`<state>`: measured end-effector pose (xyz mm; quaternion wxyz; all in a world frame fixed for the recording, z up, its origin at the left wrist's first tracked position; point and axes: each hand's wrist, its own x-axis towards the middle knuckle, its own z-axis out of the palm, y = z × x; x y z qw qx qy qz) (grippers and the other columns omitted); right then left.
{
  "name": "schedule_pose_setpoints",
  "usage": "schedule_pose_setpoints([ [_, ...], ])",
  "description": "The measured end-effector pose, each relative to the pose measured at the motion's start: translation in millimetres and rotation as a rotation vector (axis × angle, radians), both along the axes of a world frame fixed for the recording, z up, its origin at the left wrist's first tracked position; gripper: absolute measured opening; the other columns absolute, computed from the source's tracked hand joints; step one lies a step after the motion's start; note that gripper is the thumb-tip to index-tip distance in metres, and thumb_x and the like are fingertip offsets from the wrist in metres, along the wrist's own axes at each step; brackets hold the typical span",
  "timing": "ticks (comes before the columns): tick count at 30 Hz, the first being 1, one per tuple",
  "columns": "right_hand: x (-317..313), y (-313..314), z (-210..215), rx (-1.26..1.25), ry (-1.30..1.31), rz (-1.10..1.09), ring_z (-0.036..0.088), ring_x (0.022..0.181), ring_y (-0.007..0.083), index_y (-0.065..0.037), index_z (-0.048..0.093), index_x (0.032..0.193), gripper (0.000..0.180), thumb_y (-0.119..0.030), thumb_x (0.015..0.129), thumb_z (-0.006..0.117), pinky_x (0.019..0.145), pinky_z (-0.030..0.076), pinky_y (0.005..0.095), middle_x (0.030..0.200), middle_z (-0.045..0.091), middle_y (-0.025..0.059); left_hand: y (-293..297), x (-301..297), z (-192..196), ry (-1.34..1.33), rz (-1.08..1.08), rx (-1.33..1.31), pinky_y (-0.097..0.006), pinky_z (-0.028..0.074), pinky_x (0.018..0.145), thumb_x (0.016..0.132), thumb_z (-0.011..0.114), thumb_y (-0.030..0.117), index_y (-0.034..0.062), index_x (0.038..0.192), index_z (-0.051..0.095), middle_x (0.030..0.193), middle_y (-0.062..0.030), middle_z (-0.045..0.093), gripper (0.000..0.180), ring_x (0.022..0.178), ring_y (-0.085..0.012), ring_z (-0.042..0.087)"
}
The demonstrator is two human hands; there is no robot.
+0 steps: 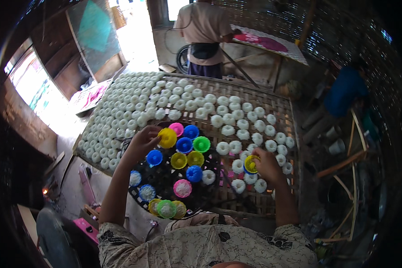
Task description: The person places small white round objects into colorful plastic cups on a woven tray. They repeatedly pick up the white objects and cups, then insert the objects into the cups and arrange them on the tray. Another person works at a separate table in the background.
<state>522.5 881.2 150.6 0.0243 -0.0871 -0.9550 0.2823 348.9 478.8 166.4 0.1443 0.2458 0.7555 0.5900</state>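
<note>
Nearest the camera, the person's patterned sleeves fill the lower edge, and both forearms reach up from them, well apart. Just beyond lies a dark round tray holding small fluted moulds in yellow, blue, pink and green; those at its near rim are filled with something white, while the ones farther in look hollow. The left hand reaches over the tray's far left edge, fingers curled around a yellow mould, which sits beside a pink mould and a blue mould. The right hand rests to the right of the tray, closed on a yellow-and-blue mould pressed down among white pieces. Under both hands spreads a woven bamboo table, and across its left and far parts lie rows of small white moulded cakes, closely packed on the left and thinner toward the right. Farther off, a person in a light shirt stands at a stand with a pink patterned board, and a person in blue crouches at the right.
</note>
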Motion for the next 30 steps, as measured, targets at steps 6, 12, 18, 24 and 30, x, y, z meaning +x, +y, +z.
schedule_pose_setpoints([
  [6,-80,-80,-17,-0.403,0.184,0.251,0.065,0.089,0.0162,-0.002,0.060,0.102,0.017,-0.007,0.087,0.065,0.080,0.051,0.0305,0.091,0.067,0.0094,-47,34,-53,0.098,0.301,-0.233,-0.030,0.053,0.079,0.089,0.065,0.013,-0.0005,0.110,0.061,0.098,-0.0134,0.069,0.025,0.089,-0.0187,0.067],
  [12,-128,-173,-35,-0.225,0.187,0.371,0.067,0.079,0.0313,-0.003,0.063,0.099,0.021,-0.016,0.084,0.069,0.072,0.052,0.0400,0.082,0.067,0.0150,-47,47,-43,0.639,0.487,-0.521,-0.040,0.051,0.083,0.083,0.069,0.019,0.0047,0.111,0.065,0.106,-0.0175,0.066,0.031,0.094,-0.0341,0.064],
  [18,-110,-199,-8,0.291,0.231,0.441,0.060,0.100,0.0318,-0.008,0.067,0.103,0.023,-0.021,0.083,0.070,0.089,0.046,0.0408,0.104,0.062,0.0123,-120,94,-28,0.222,0.562,-0.421,-0.039,0.051,0.081,0.086,0.070,0.025,0.0057,0.118,0.061,0.109,-0.0166,0.064,0.039,0.091,-0.0298,0.064],
  [24,-92,-279,-7,-0.045,-0.055,0.778,0.065,0.090,0.0359,0.000,0.067,0.097,0.027,-0.025,0.091,0.060,0.082,0.050,0.0420,0.093,0.067,0.0200,-131,118,-62,0.133,0.608,-0.388,-0.039,0.050,0.081,0.091,0.064,0.022,0.0019,0.110,0.065,0.100,-0.0169,0.064,0.028,0.089,-0.0291,0.063],
  [30,-90,-308,-27,-0.260,-0.514,0.847,0.069,0.066,0.0221,0.003,0.062,0.097,0.023,-0.017,0.087,0.064,0.062,0.055,0.0339,0.080,0.068,0.0137,-129,108,-77,0.256,0.607,-0.508,-0.042,0.047,0.078,0.087,0.066,0.022,0.0004,0.089,0.064,0.092,-0.0170,0.063,0.022,0.088,-0.0336,0.061],
])
